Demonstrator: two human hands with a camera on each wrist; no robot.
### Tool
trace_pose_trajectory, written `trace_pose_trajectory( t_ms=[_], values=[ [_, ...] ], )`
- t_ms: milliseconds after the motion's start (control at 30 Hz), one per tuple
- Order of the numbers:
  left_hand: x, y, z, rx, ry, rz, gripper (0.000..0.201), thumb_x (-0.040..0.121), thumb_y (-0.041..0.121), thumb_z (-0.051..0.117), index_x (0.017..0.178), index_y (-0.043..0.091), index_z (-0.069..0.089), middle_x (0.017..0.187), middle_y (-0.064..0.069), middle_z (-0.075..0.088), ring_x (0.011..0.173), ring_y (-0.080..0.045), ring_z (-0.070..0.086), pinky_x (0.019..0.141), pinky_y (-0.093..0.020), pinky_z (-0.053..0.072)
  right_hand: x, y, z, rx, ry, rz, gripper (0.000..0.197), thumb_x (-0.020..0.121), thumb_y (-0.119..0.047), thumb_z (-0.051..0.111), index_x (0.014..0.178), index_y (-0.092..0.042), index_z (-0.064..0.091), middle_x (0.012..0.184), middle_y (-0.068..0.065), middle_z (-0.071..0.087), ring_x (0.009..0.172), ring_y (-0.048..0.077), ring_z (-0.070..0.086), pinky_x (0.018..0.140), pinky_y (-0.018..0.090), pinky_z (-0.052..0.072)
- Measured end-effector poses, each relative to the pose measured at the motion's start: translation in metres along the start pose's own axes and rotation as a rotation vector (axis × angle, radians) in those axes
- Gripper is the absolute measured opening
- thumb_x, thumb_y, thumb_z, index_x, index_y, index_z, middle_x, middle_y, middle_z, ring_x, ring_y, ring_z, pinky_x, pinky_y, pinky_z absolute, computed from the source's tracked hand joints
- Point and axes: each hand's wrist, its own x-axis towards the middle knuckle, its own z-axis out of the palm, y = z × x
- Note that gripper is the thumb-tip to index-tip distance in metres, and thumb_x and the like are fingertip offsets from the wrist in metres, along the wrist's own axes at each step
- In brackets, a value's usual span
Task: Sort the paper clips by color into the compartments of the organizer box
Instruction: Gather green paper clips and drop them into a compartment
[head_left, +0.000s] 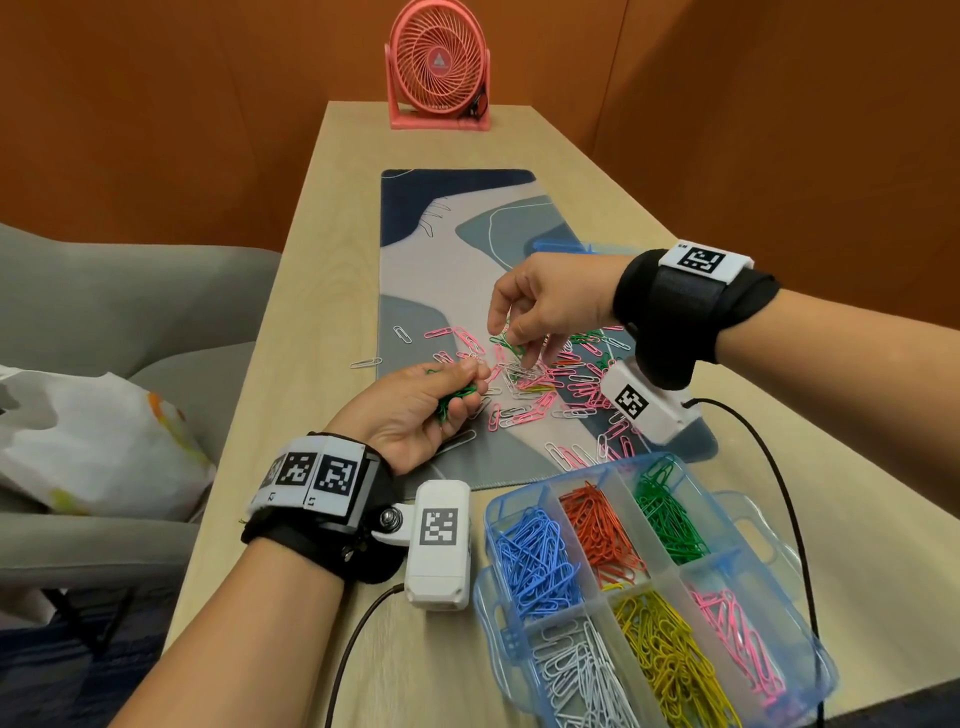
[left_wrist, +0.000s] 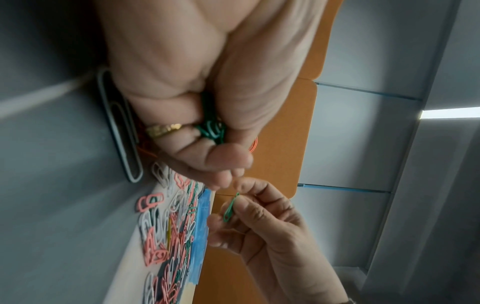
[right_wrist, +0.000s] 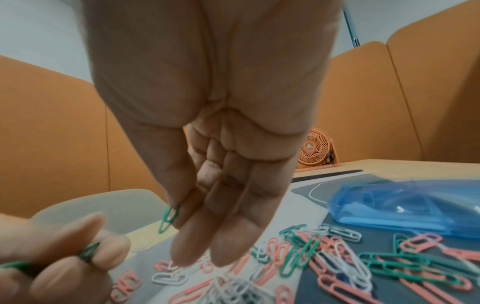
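overhead, right hand (head_left: 550, 306) pinching thin looped green clip (head_left: 506, 344)

You are sitting in an office-style booth or small meeting nook. Padded orange partition panels (head_left: 156, 119) close in a narrow light-wood table (head_left: 291, 291), with a grey upholstered armchair (head_left: 104, 312) on your left. A patterned desk mat (head_left: 467, 218) runs along the table, and a coral desk fan (head_left: 439, 65) stands at its far end.
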Motion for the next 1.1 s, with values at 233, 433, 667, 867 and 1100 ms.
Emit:
trace_pose_trajectory(
  t_ms=[233,433,667,867,1100],
  values=[
    [0.0,0.002,-0.001,-0.112,0.003,0.01,0.014,0.094,0.009,0.053,0.085,0.003,0.062,0.06,-0.003,0.061,0.048,-0.004,0.055,0.04,-0.007,0.043,-0.002,-0.002,-0.01,-0.066,0.012,0.001,0.006,0.088,-0.002,0.063,0.087,-0.009,0.065,0.077,0.008,0.071,0.064,0.012,0.069,0.065,0.025,0.058],
    [0.001,0.005,-0.001,-0.248,-0.003,-0.036,0.036,0.097,0.027,0.049,0.082,-0.004,0.061,0.064,-0.013,0.063,0.05,-0.015,0.062,0.043,-0.016,0.05,-0.003,-0.026,-0.008,-0.185,0.013,-0.157,0.009,0.088,-0.01,0.065,0.088,-0.017,0.069,0.067,-0.006,0.068,0.056,-0.002,0.06,0.056,0.016,0.048],
    [0.0,0.003,0.001,-0.308,-0.058,-0.081,0.044,0.102,0.029,0.038,0.087,-0.005,0.061,0.084,-0.016,0.064,0.063,-0.025,0.069,0.05,-0.024,0.056,0.004,-0.041,0.007,-0.217,-0.026,-0.222,0.016,0.087,-0.011,0.065,0.102,-0.014,0.071,0.075,0.001,0.071,0.054,-0.001,0.06,0.057,0.014,0.049],
    [0.002,0.006,-0.002,-0.412,-0.041,-0.086,0.044,0.102,0.025,0.036,0.09,-0.009,0.061,0.077,-0.023,0.065,0.057,-0.028,0.067,0.05,-0.027,0.057,0.008,-0.018,-0.003,-0.379,0.044,-0.082,0.014,0.088,-0.011,0.064,0.098,-0.015,0.073,0.08,0.0,0.073,0.065,0.005,0.065,0.064,0.017,0.053],
    [0.006,0.006,-0.005,-0.462,-0.007,-0.017,0.04,0.102,0.023,0.038,0.091,-0.01,0.059,0.083,-0.02,0.062,0.059,-0.027,0.068,0.053,-0.029,0.058,0.013,0.018,0.01,-0.638,0.03,0.045,0.014,0.084,-0.022,0.069,0.098,-0.023,0.07,0.074,-0.016,0.054,0.074,0.009,0.055,0.062,0.021,0.042]
  ],
)
